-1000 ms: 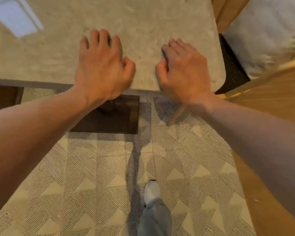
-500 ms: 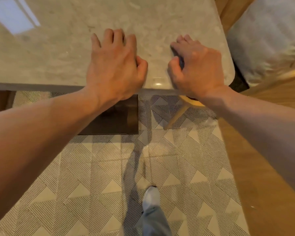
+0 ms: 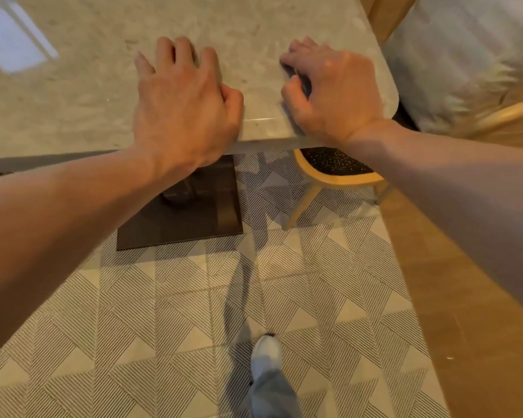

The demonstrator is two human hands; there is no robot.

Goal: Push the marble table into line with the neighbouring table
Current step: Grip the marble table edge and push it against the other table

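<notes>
One marble worktop (image 3: 254, 31) is seen, filling the upper part of the view, its near edge and rounded right corner close to the person. Two hands are laid on it near that edge. The left hand (image 3: 181, 107) is pressed flat, fingers spread apart. The right hand (image 3: 335, 95) is half curled, fingertips and heel on the stone, nothing gripped. One dark square base (image 3: 194, 218), one wooden chair (image 3: 332, 173) and one shoe (image 3: 266, 354) are counted below.
</notes>
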